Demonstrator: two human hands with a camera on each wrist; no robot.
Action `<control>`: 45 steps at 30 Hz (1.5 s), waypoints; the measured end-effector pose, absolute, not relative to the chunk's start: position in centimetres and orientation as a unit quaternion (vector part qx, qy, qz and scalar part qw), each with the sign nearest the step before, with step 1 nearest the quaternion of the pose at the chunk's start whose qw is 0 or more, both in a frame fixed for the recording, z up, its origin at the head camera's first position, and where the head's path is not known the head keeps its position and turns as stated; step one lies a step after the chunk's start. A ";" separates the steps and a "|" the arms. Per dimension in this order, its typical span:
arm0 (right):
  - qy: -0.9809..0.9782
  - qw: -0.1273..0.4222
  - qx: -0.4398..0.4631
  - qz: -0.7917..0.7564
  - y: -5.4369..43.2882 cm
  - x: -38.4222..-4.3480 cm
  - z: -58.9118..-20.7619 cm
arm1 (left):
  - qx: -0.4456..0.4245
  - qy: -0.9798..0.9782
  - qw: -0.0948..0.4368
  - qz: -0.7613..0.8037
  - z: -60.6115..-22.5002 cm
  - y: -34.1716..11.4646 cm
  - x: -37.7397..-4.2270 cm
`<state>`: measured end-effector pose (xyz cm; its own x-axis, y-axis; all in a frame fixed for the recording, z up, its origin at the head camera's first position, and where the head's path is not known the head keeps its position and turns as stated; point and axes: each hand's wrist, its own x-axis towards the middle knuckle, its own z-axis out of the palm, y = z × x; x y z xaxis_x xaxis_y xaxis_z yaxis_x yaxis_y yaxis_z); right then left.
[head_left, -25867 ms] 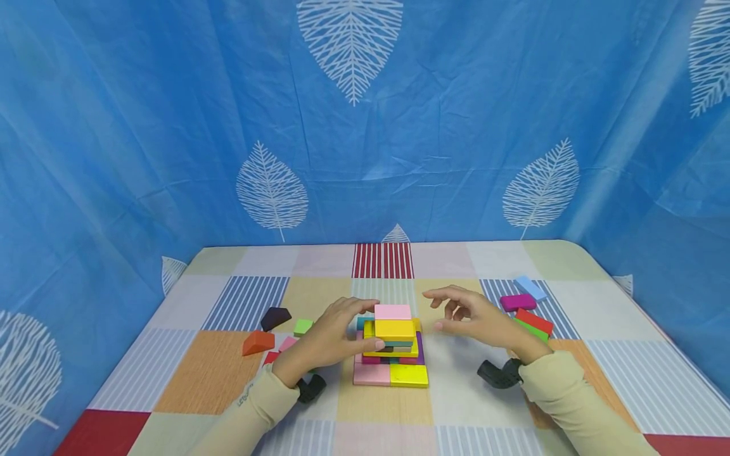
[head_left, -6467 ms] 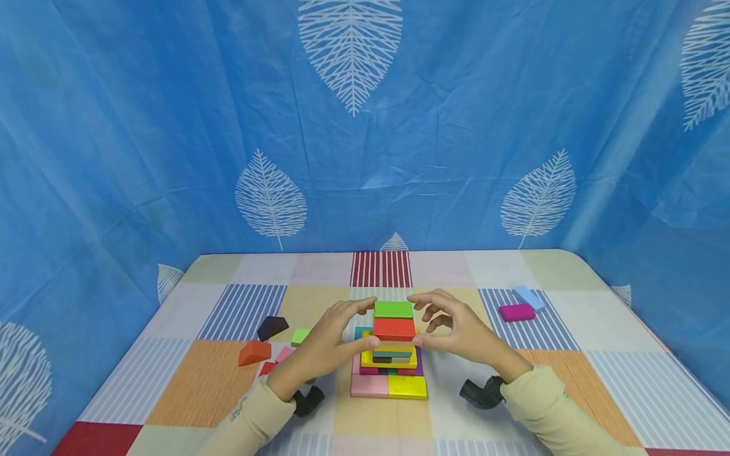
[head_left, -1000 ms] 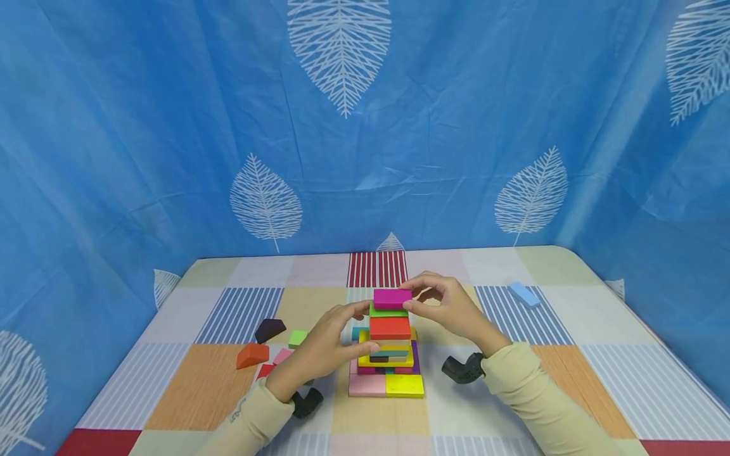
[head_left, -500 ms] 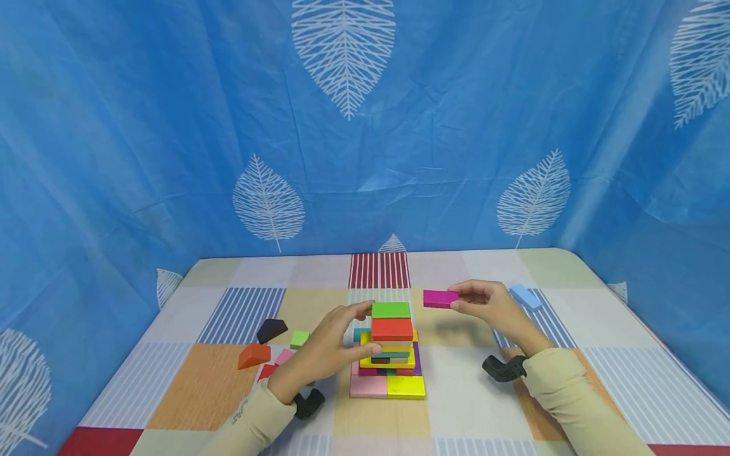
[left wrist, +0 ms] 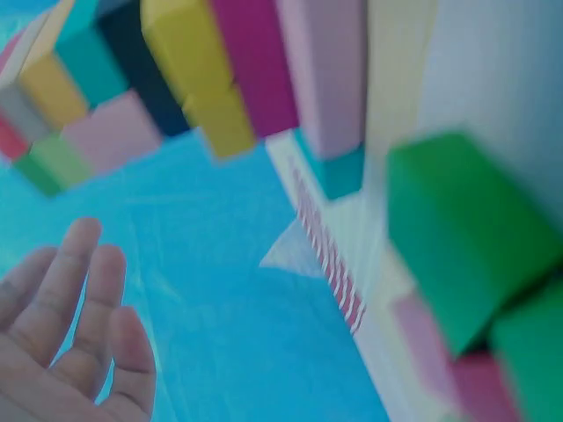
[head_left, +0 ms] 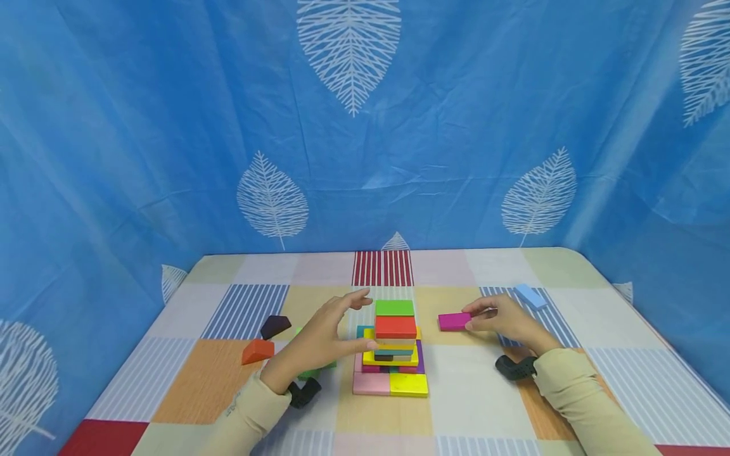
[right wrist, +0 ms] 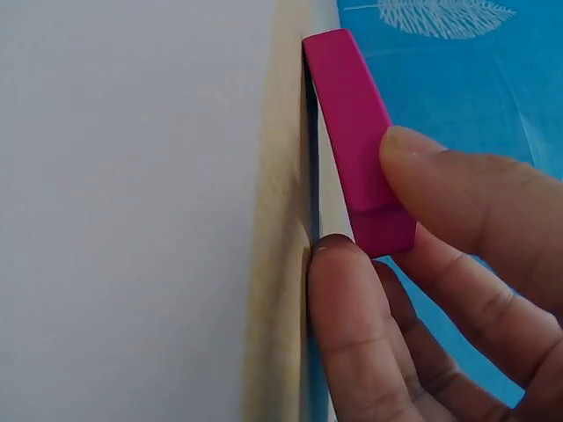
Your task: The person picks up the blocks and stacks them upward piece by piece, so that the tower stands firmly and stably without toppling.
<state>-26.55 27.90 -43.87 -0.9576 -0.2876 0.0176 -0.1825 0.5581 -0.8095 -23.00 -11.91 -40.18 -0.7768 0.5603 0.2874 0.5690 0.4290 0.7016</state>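
Observation:
A tower of coloured toy blocks stands mid-table, with a green block (head_left: pixel 395 308) on top and a red block (head_left: pixel 396 327) under it. Its base shows a pink block (head_left: pixel 371 383) and a yellow block (head_left: pixel 409 384) at the front. On the tower's left side my left hand (head_left: pixel 322 335) is spread, its fingers apart from the blocks in the left wrist view. To the right of the tower, my right hand (head_left: pixel 502 316) pinches a magenta block (right wrist: pixel 356 132) by one end between thumb and fingers, low over the tablecloth.
A light blue block (head_left: pixel 530 296) lies farther back on the right. On the left are a black block (head_left: pixel 275 326), an orange block (head_left: pixel 258 351) and green blocks (left wrist: pixel 471 237), partly behind the left forearm. A blue curtain (head_left: pixel 433 126) hangs behind the table.
The magenta block was over the tower's top a second ago; my right hand has carried it right and lowered it towards the table. My left hand has drawn slightly away from the tower.

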 end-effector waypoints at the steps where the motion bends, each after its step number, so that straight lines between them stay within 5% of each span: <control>1: 0.882 0.059 -0.131 -0.449 28.0 -26.5 -43.9 | -0.338 -0.842 0.009 -0.420 -40.0 -12.2 -23.2; 8: 0.891 0.058 -0.141 -0.427 28.2 -26.4 -43.8 | -0.305 -0.856 0.029 -0.417 -39.1 -15.0 -24.8; 20: 0.906 0.035 -0.171 -0.386 26.9 -25.7 -42.6 | -0.222 -0.923 -0.123 -0.289 -40.5 -16.6 -25.6; 24: 0.879 0.022 -0.223 -0.421 25.4 -25.3 -41.9 | -0.213 -0.926 -0.126 -0.286 -40.7 -16.5 -25.6; 32: 0.808 0.097 -0.315 -0.489 21.7 -24.2 -41.4 | -0.172 -0.941 -0.121 -0.267 -40.8 -15.9 -25.3; 45: 0.803 0.097 -0.307 -0.502 17.9 -23.2 -42.6 | -0.172 -0.972 -0.026 -0.158 -40.5 -15.2 -24.8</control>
